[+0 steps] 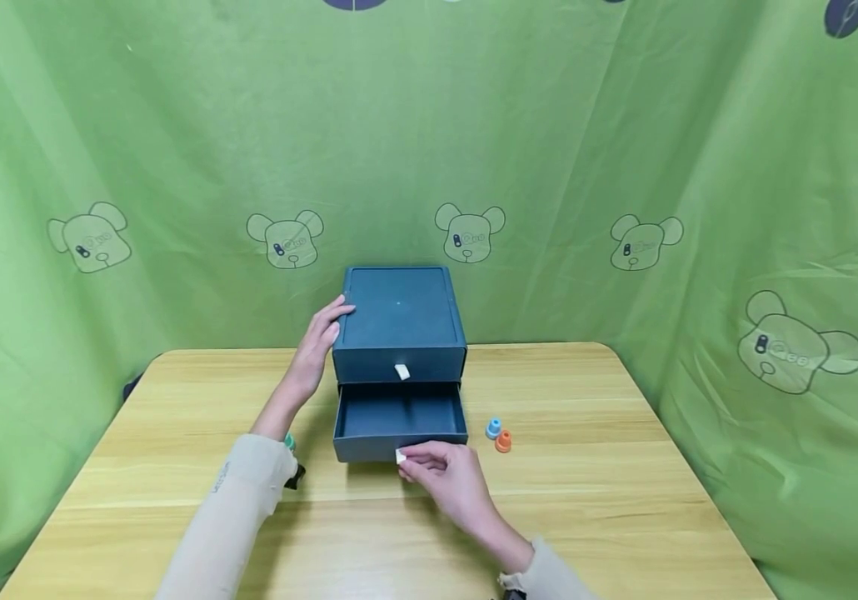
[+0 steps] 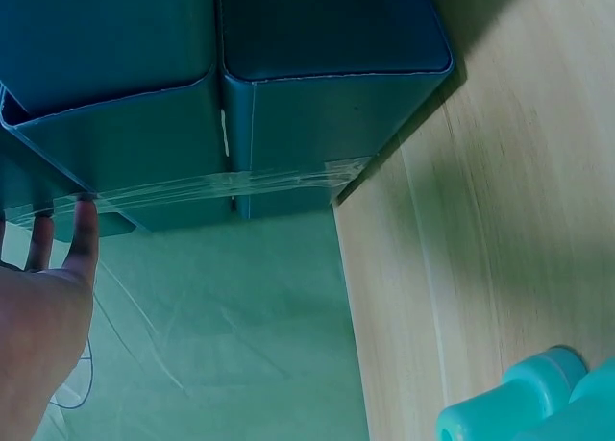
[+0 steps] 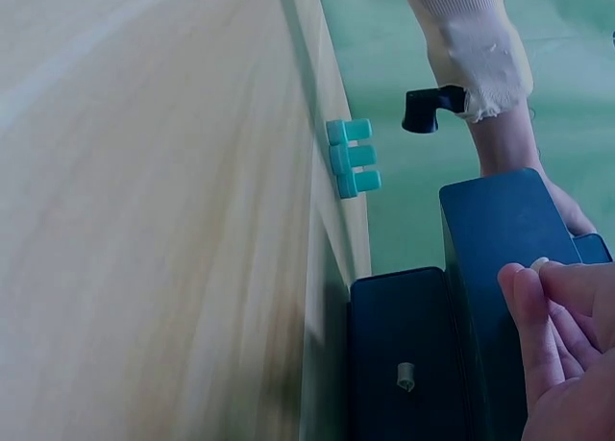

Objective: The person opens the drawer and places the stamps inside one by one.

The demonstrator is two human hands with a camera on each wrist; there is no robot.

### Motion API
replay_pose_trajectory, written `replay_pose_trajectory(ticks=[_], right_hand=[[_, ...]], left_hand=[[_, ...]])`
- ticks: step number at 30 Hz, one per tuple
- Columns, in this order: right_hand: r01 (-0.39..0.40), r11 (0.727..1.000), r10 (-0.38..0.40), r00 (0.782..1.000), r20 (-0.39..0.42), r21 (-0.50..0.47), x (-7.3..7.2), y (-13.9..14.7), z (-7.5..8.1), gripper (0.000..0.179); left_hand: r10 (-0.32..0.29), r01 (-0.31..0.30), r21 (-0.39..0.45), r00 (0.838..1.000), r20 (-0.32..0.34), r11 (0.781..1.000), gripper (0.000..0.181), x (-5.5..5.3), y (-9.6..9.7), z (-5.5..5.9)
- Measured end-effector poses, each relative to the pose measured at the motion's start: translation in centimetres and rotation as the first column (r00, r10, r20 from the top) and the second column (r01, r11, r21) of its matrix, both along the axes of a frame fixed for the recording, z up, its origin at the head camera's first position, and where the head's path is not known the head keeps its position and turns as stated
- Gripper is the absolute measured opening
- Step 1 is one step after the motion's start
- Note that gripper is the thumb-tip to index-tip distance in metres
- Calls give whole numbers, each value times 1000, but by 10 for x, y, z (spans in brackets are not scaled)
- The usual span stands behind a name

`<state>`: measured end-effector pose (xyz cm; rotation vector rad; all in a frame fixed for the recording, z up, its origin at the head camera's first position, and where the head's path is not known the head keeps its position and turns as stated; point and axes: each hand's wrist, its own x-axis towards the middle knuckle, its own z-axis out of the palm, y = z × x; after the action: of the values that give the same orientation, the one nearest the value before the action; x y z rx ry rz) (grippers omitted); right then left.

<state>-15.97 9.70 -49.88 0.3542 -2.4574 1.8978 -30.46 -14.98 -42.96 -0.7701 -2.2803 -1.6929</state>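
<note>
A dark blue two-drawer box (image 1: 399, 308) stands at the table's back, its lower drawer (image 1: 372, 450) pulled out, with nothing showing inside. My right hand (image 1: 447, 479) pinches the small white tab (image 1: 401, 456) on that drawer's front between thumb and fingers. In the right wrist view, thumb and fingertips meet on a white tab (image 3: 540, 263); another white tab (image 3: 406, 376) shows on a drawer front. My left hand (image 1: 312, 350) rests on the box's left side, fingers extended over the top edge. Its fingers (image 2: 85, 234) touch the box beside clear tape (image 2: 279, 180) in the left wrist view.
Right of the box, a small blue stepped cup-like piece (image 1: 493, 428) and an orange one (image 1: 504, 441) sit on the wooden table (image 1: 586, 467). Several teal pieces (image 3: 356, 156) stand left of the box, mostly behind my left sleeve in the head view. Green curtain (image 1: 399, 125) surrounds the table.
</note>
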Motion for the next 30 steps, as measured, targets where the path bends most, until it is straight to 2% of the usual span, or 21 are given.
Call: replay_pose_trajectory(ticks=[30], right_hand=[[1,999,1,999,46,-49,24,0,-2,20]], left_hand=[[2,-2,18,1000,-7,1000,45,1,1,0]])
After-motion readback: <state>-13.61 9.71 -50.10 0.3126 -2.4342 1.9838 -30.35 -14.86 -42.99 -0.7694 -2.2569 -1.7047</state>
